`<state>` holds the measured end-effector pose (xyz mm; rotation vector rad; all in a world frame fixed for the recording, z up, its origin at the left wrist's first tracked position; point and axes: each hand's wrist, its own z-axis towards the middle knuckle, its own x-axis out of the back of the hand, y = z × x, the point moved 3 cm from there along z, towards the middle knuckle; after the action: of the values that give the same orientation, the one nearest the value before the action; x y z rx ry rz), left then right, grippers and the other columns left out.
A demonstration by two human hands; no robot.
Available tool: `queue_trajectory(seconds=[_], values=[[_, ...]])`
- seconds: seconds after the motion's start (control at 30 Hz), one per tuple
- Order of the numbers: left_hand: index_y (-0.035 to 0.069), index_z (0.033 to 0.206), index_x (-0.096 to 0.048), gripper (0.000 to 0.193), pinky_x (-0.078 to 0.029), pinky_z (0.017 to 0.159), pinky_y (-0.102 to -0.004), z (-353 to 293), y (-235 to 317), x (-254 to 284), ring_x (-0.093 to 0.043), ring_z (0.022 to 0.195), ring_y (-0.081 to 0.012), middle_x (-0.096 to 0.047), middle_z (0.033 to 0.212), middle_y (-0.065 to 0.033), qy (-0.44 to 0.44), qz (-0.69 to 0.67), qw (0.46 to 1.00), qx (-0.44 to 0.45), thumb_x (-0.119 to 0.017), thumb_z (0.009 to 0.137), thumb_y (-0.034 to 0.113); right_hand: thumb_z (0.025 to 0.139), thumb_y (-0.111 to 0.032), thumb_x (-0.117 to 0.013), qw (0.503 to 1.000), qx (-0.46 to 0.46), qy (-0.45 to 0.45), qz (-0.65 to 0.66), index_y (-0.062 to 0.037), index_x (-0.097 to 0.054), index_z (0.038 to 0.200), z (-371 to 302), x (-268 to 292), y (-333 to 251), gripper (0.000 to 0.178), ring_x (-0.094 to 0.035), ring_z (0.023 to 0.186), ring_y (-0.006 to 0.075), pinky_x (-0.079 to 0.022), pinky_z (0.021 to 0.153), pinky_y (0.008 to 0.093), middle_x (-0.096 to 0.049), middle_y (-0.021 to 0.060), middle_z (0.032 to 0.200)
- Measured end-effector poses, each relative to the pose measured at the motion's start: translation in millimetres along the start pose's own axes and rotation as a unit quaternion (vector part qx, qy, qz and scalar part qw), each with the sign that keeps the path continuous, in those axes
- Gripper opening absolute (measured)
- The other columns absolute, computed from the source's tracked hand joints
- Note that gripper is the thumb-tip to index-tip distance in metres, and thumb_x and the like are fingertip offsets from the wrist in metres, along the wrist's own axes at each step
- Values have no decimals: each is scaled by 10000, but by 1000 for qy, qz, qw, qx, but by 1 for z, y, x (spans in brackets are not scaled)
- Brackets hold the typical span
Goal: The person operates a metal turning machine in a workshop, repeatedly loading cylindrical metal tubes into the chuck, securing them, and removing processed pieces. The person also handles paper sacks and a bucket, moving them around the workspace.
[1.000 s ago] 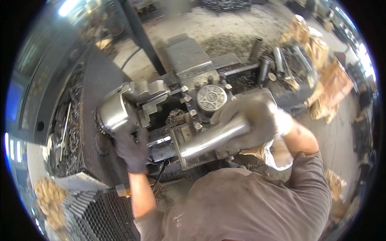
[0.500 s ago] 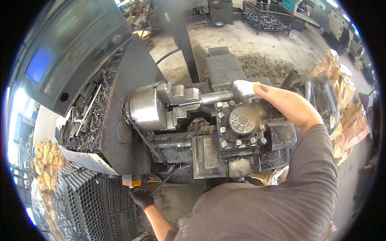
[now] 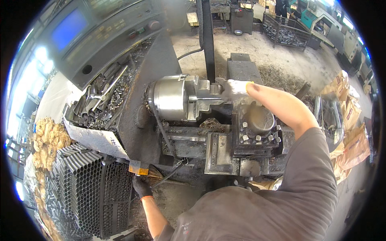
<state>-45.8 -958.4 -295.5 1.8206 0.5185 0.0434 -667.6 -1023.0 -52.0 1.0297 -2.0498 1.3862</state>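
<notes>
My right hand (image 3: 235, 89), in a white glove with dark, soiled fingers, is closed right against the jaws of the lathe chuck (image 3: 171, 98). The metal tube it gripped a moment earlier is hidden now between hand and jaws. Just below that hand stands the tool post (image 3: 257, 126), a block ringed with bolts. My left hand (image 3: 142, 186), in a dark glove, is low at the machine's front, just under a yellow-orange box (image 3: 138, 168). Its fingers are partly hidden, so their grip is unclear. A slanting dark rod (image 3: 171, 173) runs down toward this hand.
Stacked metal tubes (image 3: 78, 176) stand at the lower left. Above them, a chip-filled tray (image 3: 102, 102) holds a T-handled wrench (image 3: 105, 93). A control panel with a blue screen (image 3: 69, 29) is at the upper left. Brown paper sacks (image 3: 350, 140) stand at right; a wire bin (image 3: 283, 32) lies beyond.
My right hand has moved left along the tube, up to the chuck jaws; the tube length between them no longer shows. My left hand stays by the yellow-orange box. The whole view has shifted.
</notes>
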Motion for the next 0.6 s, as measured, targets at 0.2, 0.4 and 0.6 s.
queue_trajectory(seconds=[0.2, 0.4, 0.6], values=[[31, 1222, -654, 434, -597, 788, -434, -67, 47, -37, -695, 904, -290, -702, 1108, -155, 228, 395, 835, -307, -588, 1070, 432, 903, -48, -661, 924, 128, 353, 68, -30, -588, 1469, -164, -11, -25, 570, -764, 894, 191, -619, 789, 311, -796, 159, 1025], [-14, 1281, -659, 400, -510, 1050, -548, -111, 164, -219, -627, 1175, -468, -692, 1252, -231, 7, 365, 618, -696, -694, 968, 233, 856, 155, -584, 884, 220, 394, 126, 46, -742, 1115, -278, -94, -19, 322, -757, 821, 176, -624, 754, 303, -790, 159, 984], [132, 1671, -299, 747, -495, 1047, -580, -52, 276, -438, -672, 1226, -436, -648, 1386, -278, -5, 542, 630, -556, -588, 999, 283, 830, 71, -689, 887, 156, 341, 269, 73, -741, 1056, -291, -140, 13, 231, -771, 817, 214, -638, 766, 320, -782, 169, 947]])
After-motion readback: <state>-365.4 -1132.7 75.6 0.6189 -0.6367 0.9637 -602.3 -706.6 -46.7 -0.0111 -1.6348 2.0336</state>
